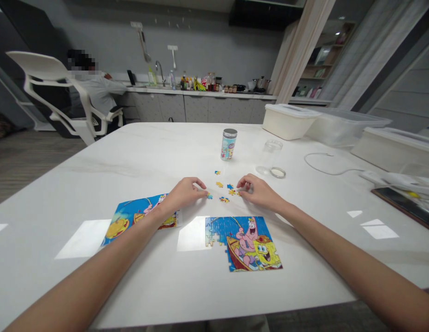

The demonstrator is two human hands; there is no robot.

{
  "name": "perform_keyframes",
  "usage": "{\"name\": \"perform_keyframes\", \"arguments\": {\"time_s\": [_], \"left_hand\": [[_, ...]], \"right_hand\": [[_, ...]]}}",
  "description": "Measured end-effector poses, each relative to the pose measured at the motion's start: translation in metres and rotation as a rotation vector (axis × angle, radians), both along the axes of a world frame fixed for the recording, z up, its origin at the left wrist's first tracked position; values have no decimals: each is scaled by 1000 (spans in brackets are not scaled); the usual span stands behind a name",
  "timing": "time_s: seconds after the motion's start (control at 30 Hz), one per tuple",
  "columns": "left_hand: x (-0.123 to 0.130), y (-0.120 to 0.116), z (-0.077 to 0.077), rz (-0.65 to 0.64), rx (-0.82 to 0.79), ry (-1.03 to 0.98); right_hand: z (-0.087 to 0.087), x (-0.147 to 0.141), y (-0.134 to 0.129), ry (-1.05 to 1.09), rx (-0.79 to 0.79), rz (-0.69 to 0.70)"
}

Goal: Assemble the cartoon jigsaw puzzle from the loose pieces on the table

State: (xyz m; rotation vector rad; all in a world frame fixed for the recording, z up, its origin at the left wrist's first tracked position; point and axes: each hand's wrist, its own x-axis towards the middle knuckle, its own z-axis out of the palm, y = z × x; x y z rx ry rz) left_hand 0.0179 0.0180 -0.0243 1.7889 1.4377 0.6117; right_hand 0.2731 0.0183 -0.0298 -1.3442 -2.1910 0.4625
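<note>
A partly assembled cartoon jigsaw puzzle point(247, 243) lies on the white table point(138, 157), with a gap at its lower left. A printed reference picture point(131, 216) lies to its left, partly under my left forearm. Several loose puzzle pieces point(224, 199) are scattered just beyond the puzzle. My left hand point(183, 193) rests on the table, its fingertips pinching a small piece point(209, 196). My right hand point(257, 190) is curled at the right of the loose pieces, its fingertips touching one point(238, 192).
A small printed tin point(228, 144) stands beyond the pieces. A clear glass jar point(270, 156) and its lid point(278, 172) are to the right. White storage boxes point(288, 121), a cable point(325, 162) and a tablet point(404, 205) occupy the right side. A person sits at the far-left counter by a white chair point(55, 87).
</note>
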Motion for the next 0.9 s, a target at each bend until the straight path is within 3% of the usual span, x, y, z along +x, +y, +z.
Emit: {"name": "perform_keyframes", "arguments": {"time_s": [0.13, 0.43, 0.9], "left_hand": [[0, 0, 0, -2, -3, -1], [3, -3, 4, 1, 3, 11], [2, -3, 1, -14, 3, 19]], "right_hand": [[0, -2, -1, -3, 53, -19], [1, -9, -11, -78, 101, 175], [-7, -5, -5, -31, 71, 49]]}}
